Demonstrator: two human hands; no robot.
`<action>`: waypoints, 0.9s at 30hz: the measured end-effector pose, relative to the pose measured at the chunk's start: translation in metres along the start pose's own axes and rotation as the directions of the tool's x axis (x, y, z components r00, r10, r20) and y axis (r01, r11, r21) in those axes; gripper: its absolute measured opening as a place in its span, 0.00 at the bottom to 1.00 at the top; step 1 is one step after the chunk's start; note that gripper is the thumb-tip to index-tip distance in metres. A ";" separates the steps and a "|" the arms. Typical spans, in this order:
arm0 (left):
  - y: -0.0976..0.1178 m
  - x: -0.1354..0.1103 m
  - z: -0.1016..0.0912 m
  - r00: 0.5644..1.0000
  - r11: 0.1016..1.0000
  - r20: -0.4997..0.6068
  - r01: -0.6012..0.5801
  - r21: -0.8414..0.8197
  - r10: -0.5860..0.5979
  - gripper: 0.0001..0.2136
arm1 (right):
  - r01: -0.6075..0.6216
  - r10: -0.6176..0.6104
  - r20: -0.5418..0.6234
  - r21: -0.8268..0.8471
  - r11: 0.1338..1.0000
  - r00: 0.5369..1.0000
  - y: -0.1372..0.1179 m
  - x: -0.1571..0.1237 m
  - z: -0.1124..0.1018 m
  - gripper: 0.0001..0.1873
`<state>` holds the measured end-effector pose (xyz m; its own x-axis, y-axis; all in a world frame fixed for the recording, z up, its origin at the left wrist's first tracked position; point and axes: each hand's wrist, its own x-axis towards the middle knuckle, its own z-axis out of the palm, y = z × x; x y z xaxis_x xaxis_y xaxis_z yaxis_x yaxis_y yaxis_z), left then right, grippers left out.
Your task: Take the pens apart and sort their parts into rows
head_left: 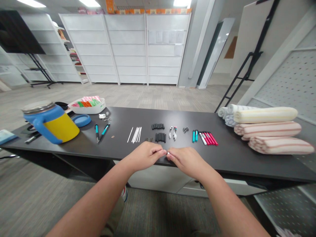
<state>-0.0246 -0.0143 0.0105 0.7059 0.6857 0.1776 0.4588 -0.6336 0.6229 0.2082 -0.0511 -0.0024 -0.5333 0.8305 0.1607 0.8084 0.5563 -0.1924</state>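
My left hand (147, 155) and my right hand (188, 160) meet at the table's front edge, each pinched closed. A small whitish piece (168, 153) shows between their fingertips; its kind is too small to make out. Just beyond lie two rows of short black grip sleeves (160, 137), slim white refill-like sticks (137, 135), and a few thin metal bits (148, 140) partly hidden by my left hand. Small white pen parts (175, 133) and a cluster of tiny metal pieces (185, 129) sit to the right. Farther right are teal barrels (195, 136) and red barrels (211, 138) beside white ones.
On the dark table (237, 161), two teal-and-black pens (103, 132) lie left, near a blue ring-shaped lid (81, 120). A large blue-and-yellow mug (53, 123) and a white basket of colourful packets (95, 108) stand farther left. Rolled towels (269, 128) are stacked at right.
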 end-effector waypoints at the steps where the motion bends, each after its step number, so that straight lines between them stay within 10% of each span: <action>1: 0.000 0.000 0.000 1.000 1.000 0.003 0.009 -0.006 -0.009 0.21 | 0.002 -0.002 -0.002 0.003 1.000 1.000 0.000 0.000 0.000 0.21; 27: -0.004 0.001 0.001 0.992 0.971 -0.083 0.072 -0.230 -0.093 0.10 | -0.074 0.074 0.008 -0.012 0.997 0.997 -0.005 0.000 -0.002 0.19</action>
<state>-0.0254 -0.0117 0.0073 0.6127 0.7692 0.1817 0.3717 -0.4834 0.7926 0.2042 -0.0538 0.0006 -0.4739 0.8696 0.1383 0.8485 0.4930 -0.1923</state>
